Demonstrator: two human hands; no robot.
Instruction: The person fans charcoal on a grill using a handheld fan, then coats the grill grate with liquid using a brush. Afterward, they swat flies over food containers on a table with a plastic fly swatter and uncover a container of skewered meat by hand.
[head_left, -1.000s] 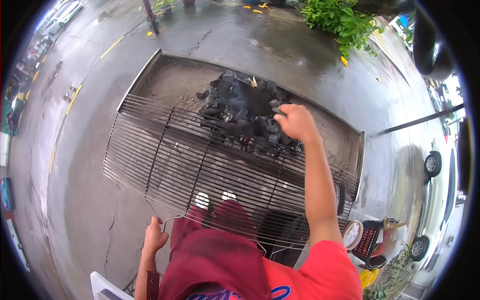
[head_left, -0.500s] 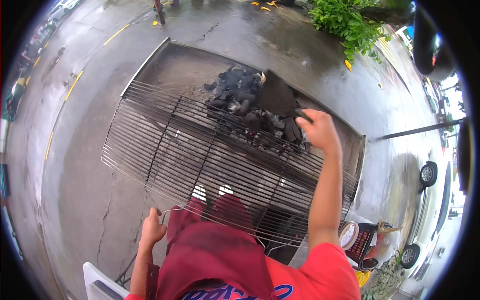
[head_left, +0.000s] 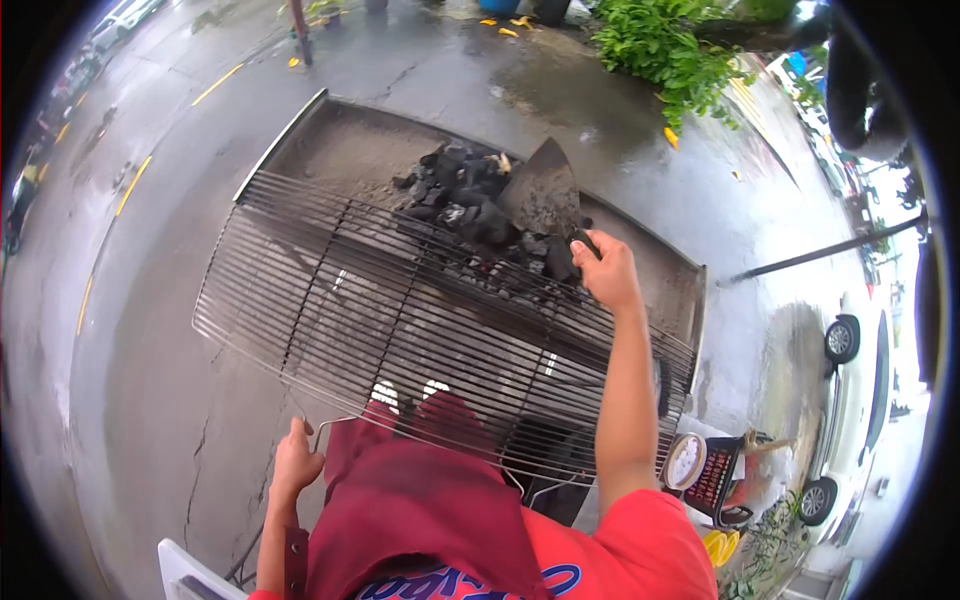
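Note:
My right hand [head_left: 608,272] is closed round the dark handle of a pointed trowel [head_left: 543,190]. The blade is smeared with ash and tilts up over the right part of a heap of black charcoal [head_left: 465,185]. A few coals glow faintly red beneath the grate bars. My left hand [head_left: 297,460] is closed at the wire handle on the near left corner of a grill grate [head_left: 330,285]; its fingers are partly hidden. Slanting across the near side of the long charcoal grill [head_left: 690,300], the grate covers part of the coals.
To the right stand a white tub [head_left: 685,461] and a dark plastic basket [head_left: 712,478]. A white chair edge [head_left: 190,572] is at lower left. Beyond the grill are a leafy bush [head_left: 665,60] and wet pavement; a white car [head_left: 850,410] is parked at right.
The trowel blade has turned, now showing its ashy face with the tip pointing up. My right hand has shifted slightly left and down in view. My left hand stays at the grate handle.

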